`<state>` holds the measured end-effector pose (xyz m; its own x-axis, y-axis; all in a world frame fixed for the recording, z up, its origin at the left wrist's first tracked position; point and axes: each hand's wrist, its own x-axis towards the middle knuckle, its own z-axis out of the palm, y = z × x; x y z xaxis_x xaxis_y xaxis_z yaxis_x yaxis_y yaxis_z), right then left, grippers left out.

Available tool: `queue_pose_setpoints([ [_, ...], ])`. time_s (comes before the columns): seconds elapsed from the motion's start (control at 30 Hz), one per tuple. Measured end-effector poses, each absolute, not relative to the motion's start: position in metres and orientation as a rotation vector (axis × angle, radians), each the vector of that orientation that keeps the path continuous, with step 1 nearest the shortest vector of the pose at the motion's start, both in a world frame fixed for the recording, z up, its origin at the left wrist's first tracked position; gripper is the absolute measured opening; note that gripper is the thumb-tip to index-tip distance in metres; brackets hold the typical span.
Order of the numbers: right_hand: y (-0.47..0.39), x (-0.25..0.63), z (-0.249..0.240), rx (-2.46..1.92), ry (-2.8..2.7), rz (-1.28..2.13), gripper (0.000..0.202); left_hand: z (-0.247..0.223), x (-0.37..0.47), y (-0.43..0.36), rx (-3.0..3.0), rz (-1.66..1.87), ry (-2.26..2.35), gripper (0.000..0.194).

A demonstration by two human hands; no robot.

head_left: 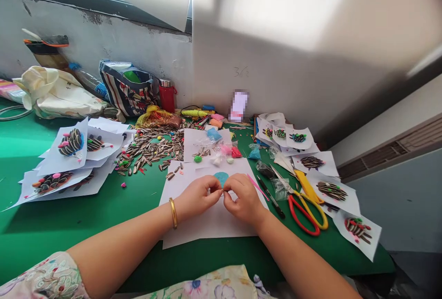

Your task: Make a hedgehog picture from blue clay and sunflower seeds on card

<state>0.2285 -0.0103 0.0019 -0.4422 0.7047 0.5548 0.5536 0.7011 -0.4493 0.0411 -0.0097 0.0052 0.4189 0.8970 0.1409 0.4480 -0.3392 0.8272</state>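
My left hand (203, 194) and my right hand (243, 198) meet fingertip to fingertip above a sheet of white paper (207, 225). Thumb and forefinger are pinched on each side, on a tiny dark thing too small to name. Just behind the fingertips a flat blue clay disc (221, 178) lies on the paper, partly covered by my hands. To the right of my right hand lie a pink clay tool (258, 187) and a black pen (271, 198). A few sunflower seeds (174, 170) rest on the paper's upper left corner.
Heaped sunflower seeds (155, 149) spread behind left. Bagged coloured clay (226, 150) sits behind the paper. Scissors (307, 211) with red and yellow handles and a yellow cutter (307, 187) lie right. Papers with seed-and-clay hedgehogs (71, 145) are stacked left, others (331, 191) along the right edge.
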Motion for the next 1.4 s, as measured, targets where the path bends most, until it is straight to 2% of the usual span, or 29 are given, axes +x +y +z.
queue_pose_setpoints([
  [0.2,0.003,0.245,0.001,-1.057,-1.922,0.505,0.014,0.007,0.03,0.001,2.106,0.841,1.212,0.03],
  [0.3,0.013,0.258,-0.007,-1.174,-1.872,0.499,0.012,0.004,0.018,0.015,2.252,0.855,1.237,0.028],
  [0.53,0.023,0.267,-0.021,-1.464,-2.105,0.419,0.016,-0.005,0.012,0.025,2.496,0.635,1.301,0.021],
  [0.8,0.025,0.265,-0.023,-1.492,-2.149,0.371,0.018,0.002,0.018,0.018,2.616,0.531,1.393,0.025],
  [0.97,0.02,0.265,-0.014,-1.436,-2.146,0.386,0.017,0.0,0.02,0.016,2.633,0.599,1.178,0.019],
  [1.13,-0.001,0.26,-0.005,-1.446,-2.19,0.514,0.015,-0.005,0.02,0.016,2.547,0.576,1.112,0.019],
  [1.4,-0.017,0.255,-0.022,-1.492,-2.001,0.638,0.012,-0.008,0.02,0.017,2.546,0.563,1.13,0.018],
])
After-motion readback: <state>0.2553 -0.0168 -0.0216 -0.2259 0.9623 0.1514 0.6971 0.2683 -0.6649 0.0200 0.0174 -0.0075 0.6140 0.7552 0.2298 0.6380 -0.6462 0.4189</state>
